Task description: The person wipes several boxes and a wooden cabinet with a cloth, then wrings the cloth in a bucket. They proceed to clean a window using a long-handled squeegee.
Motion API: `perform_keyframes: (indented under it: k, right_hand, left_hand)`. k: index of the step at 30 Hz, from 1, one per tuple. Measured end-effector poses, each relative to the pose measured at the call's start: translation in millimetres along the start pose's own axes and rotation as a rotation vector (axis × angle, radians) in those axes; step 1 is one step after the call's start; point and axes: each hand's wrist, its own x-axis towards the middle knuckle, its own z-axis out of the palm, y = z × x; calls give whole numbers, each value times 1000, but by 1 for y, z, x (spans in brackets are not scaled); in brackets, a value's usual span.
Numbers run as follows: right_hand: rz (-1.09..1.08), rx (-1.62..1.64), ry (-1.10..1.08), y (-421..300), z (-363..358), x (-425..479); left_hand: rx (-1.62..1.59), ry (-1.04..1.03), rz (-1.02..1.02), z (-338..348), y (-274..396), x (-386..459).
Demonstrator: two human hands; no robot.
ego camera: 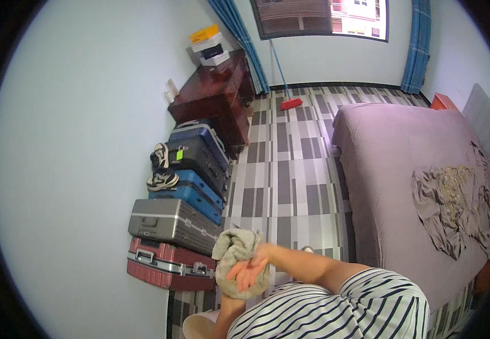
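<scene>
A crumpled grey-green cloth is bunched between my two hands, in front of my striped shirt. My right hand lies over the cloth with its fingers spread and pointing down. The cloth hides my left hand; only the wrist and forearm show below it. Part of a pale, round-rimmed container shows beside my left forearm. Just beyond the cloth stand a red hard-shell suitcase and a grey suitcase.
Blue and black suitcases, with sneakers on top, line the left wall up to a dark wooden desk. A bed with a rumpled cloth stands right. A red broom leans below the window.
</scene>
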Motion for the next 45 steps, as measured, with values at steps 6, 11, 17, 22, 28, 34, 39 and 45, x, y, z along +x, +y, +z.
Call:
perform_keyframes:
  k: [6, 11, 17, 22, 28, 34, 39, 45]
  right_hand:
    - [-541, -287, 1452, -27, 11, -152]
    - [-33, -768, 1986, -20, -5, -154]
    - [-656, -235, 1774, -112, 51, -185]
    - [8, -1055, 1984, -127, 24, -219]
    - [-360, -533, 1452, -204, 79, -264]
    - [-666, -465, 1971, -248, -12, -349]
    - [-700, -1435, 2295, -286, -69, -385]
    - [-291, -712, 2511, -394, -47, -466]
  left_hand:
    - [253, 278, 207, 48, -32, 90]
    - [91, 248, 359, 147, 31, 226]
    - [-214, 365, 93, 193, -1, 348]
    - [-961, 162, -228, 216, -66, 408]
    - [-1457, 11, -219, 197, -44, 437]
    - [-1300, -122, -107, 251, -21, 532]
    - [-689, -33, -221, 278, -108, 657]
    - [-1369, -166, -562, 231, 16, 738]
